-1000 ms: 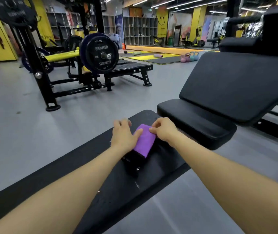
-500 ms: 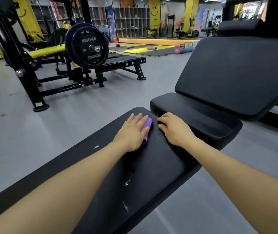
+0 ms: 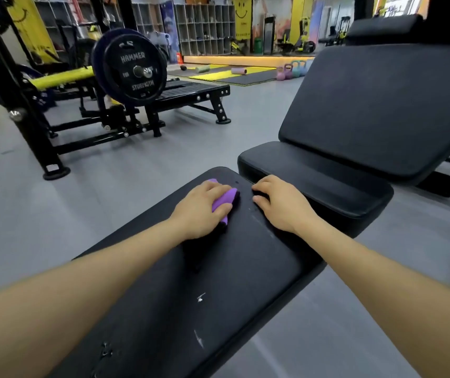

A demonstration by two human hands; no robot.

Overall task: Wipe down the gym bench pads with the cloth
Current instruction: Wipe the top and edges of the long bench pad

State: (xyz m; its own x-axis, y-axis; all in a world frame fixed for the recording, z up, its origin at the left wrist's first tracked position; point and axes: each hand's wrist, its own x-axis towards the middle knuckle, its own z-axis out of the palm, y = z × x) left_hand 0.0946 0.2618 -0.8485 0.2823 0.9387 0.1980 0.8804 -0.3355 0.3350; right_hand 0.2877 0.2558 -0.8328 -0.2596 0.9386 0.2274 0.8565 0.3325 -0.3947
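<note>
A: Gym floor, head cam. L hand (image 3: 203,207) lies on a purple cloth (image 3: 222,201) at the far end of the flat bench pad (image 3: 218,282); fingers curl over the cloth and grip it against the pad.

B: R hand (image 3: 279,204)?

A: Resting on the same pad just beside the cloth, not touching it, fingers loosely bent, holding nothing.

B: Surroundings?

A: Seat pad (image 3: 316,178) of an incline bench sits just beyond the fingertips, w/ its tilted back pad (image 3: 382,105) rising behind. Weight plate (image 3: 133,70) marked "HAMMER STRENGTH" on a black rack, far left. Coloured kettlebells (image 3: 290,70) near yellow mats in the bkgd. White scuffs mark the near pad.
</note>
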